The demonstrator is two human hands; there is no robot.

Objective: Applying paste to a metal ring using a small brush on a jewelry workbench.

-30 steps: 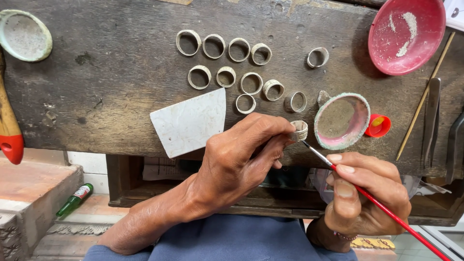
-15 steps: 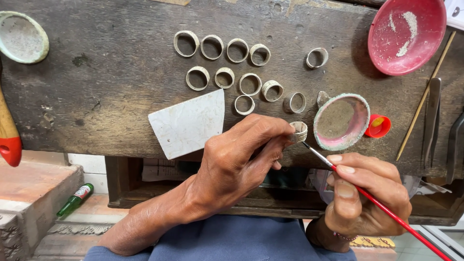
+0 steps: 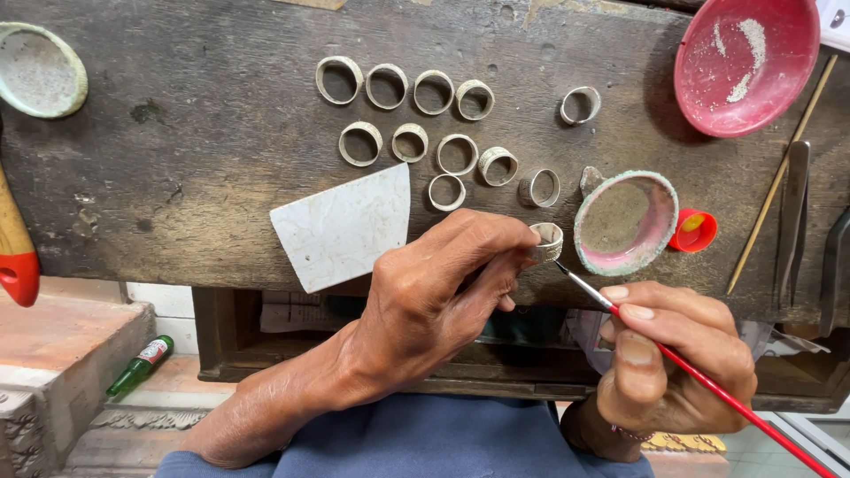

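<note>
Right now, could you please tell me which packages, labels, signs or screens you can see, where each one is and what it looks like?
Small green bottle: lying on the floor at lower left below the wooden workbench, with a red-and-white label around its body.
White printed paper: at the top right corner, beside the red bowl, mostly cut off.
No signs or screens are in view.

bare bench (image 3: 177, 177) lies open left of the white tile (image 3: 345, 228); rings (image 3: 425, 124) and cup (image 3: 624, 221) crowd the right.
</note>
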